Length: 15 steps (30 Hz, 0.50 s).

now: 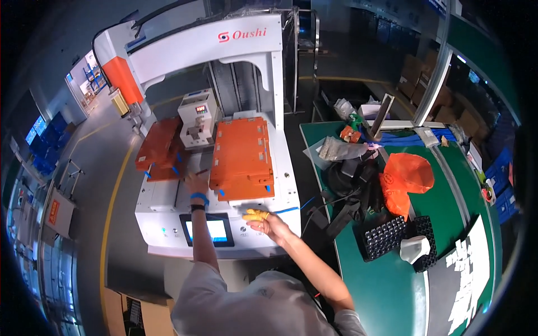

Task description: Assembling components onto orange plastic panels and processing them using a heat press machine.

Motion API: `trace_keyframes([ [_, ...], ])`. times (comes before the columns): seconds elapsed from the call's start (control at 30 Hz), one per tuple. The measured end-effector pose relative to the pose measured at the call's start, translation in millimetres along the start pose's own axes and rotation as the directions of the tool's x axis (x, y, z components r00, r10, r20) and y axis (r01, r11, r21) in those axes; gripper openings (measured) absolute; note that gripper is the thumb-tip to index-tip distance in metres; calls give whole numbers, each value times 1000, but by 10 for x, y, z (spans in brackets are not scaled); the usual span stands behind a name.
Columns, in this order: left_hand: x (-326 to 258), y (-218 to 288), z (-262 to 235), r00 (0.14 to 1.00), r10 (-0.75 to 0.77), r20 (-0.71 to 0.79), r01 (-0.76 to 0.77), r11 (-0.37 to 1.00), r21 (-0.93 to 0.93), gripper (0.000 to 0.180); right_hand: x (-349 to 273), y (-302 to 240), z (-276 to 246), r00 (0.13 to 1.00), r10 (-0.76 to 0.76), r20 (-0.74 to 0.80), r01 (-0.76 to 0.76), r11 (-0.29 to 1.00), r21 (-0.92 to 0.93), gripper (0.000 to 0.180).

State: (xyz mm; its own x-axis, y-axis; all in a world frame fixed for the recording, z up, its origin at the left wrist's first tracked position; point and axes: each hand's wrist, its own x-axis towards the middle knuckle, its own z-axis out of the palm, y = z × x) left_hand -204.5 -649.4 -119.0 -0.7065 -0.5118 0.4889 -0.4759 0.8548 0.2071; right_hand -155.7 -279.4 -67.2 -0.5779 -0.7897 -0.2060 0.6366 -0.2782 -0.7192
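Factory floor, white gantry machine (224, 50) beside green bench (392, 291): operator at the fixture plates.
Left hand (196, 183) reaches btwn left orange plate (159, 148) and right orange plate (242, 157), touching near plate edge; grip can't be told. Right hand (266, 223), yellow finger cots, pinches sth small at machine front, item too small to ID. Judged: loading step; next needs precise seating. Black cell tray (386, 238) on bench, contents unclear; white piece (416, 248) lies on it.

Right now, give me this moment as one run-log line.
left hand: reaching between orange fixture trays | right hand: at machine front edge, yellow-tipped fingers | touchscreen: lit | green bench: black parts tray
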Motion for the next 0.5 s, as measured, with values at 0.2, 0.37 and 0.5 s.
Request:
trace_keyframes([
  [0.2, -20, 38, 118, 955, -280, 93, 262, 950, 171, 68, 17, 125, -133, 999, -11, -46, 13, 999, 41, 42],
  [0.37, 13, 163, 48, 982, 22, -186, -2, 994, 105, 69, -57, 183, -209, 991, 42, -131, -36, 998, 48, 44],
  [0.5, 204, -256, 390, 992, 114, -48, -112, 992, 55, 71, -68, 273, -116, 979, 81, -190, -72, 996, 57, 43],
])
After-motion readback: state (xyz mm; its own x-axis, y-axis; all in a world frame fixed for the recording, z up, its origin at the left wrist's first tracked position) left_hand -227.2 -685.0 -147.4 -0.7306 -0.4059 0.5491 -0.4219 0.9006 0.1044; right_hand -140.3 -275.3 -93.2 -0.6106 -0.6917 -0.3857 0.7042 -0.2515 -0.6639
